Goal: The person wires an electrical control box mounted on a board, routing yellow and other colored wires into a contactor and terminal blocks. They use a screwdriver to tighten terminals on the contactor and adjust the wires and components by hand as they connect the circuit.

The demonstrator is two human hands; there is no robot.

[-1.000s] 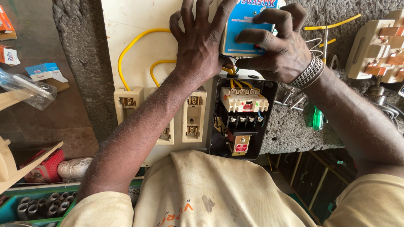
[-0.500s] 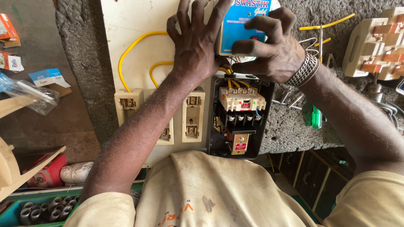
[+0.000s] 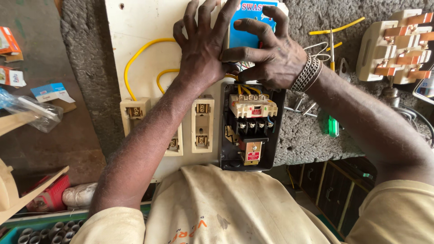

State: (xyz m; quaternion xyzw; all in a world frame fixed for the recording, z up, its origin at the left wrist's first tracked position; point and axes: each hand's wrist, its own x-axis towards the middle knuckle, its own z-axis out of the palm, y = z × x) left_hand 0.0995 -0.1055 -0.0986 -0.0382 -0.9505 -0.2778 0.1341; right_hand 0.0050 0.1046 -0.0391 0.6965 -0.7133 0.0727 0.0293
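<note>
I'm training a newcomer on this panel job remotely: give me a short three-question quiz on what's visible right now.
1. True or false: the left hand lies spread on the white board.
2. What colour is the box under the right hand?
3. The open black starter box sits: A) left of the cream fuse holders, B) right of them.

Key: 1 true; 2 blue; 3 B.
</note>
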